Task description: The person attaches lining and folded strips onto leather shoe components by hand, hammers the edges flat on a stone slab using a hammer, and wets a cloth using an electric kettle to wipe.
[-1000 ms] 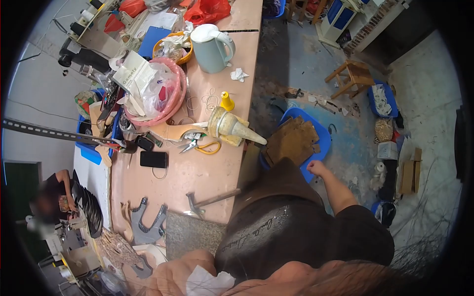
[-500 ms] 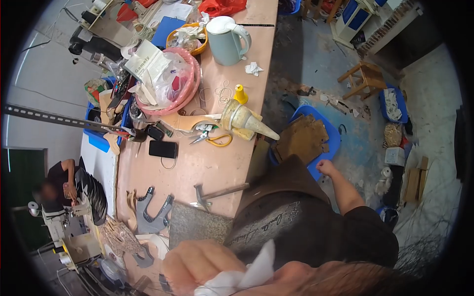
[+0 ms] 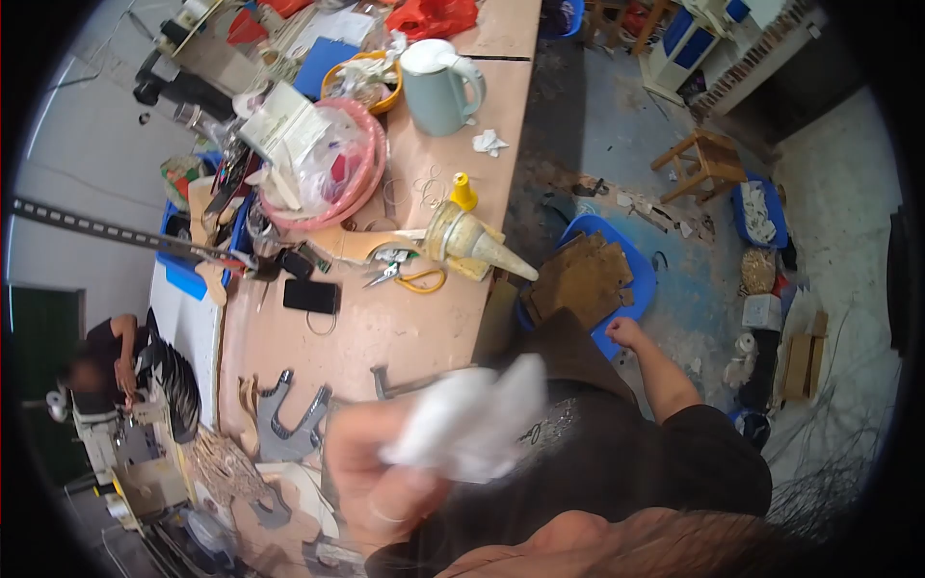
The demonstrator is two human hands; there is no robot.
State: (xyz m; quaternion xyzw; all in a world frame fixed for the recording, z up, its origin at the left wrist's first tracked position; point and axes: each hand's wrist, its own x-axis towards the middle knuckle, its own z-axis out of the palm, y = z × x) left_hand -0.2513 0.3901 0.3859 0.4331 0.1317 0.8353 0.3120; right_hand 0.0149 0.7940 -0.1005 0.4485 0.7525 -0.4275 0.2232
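Observation:
In the lower middle, close to the camera, my left hand [image 3: 376, 472] pinches a crumpled white tissue [image 3: 472, 424]. A ring shows on one finger, and both hand and tissue are smeared by motion. The hammer [image 3: 385, 380] on the table is mostly hidden behind them. My right hand [image 3: 624, 333] hangs low at my side, its fingers curled in with nothing visible in them. Beside it stands a blue tub [image 3: 644, 265] with brown flat pieces [image 3: 583, 275] in it.
The table [image 3: 376, 337] carries a phone [image 3: 310, 297], yellow-handled scissors [image 3: 421, 280], a cone-shaped tool [image 3: 472, 241], a kettle [image 3: 434, 96] and a pink basket [image 3: 371, 178]. Grey cut pieces [image 3: 289, 424] lie nearer. A person [image 3: 125, 356] sits at a sewing machine, far left. A wooden stool [image 3: 708, 164] stands right.
My left hand has lifted the tissue up and away from my face, over the table edge, now covering the metal slab and most of the hammer. My right hand stays nearly where it was.

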